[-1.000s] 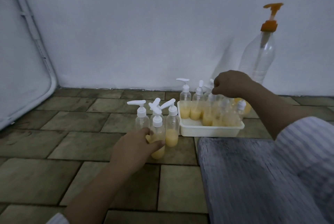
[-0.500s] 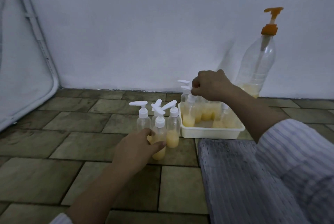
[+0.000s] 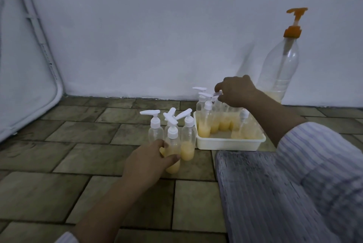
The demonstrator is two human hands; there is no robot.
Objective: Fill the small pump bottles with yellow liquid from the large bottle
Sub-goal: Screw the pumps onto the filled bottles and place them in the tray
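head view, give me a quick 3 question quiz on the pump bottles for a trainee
1. True or false: the white tray holds small pump bottles with yellow liquid in them.
2. Which hand grips the front floor bottle? A) left hand B) right hand C) neither
3. Fill in: the large bottle by the wall has an ______ pump top.

Key
1. True.
2. A. The left hand wraps the front bottle of the floor group; the right hand's fingers are at a pump head over the tray.
3. Orange. Only a low layer of yellow liquid shows at its base.
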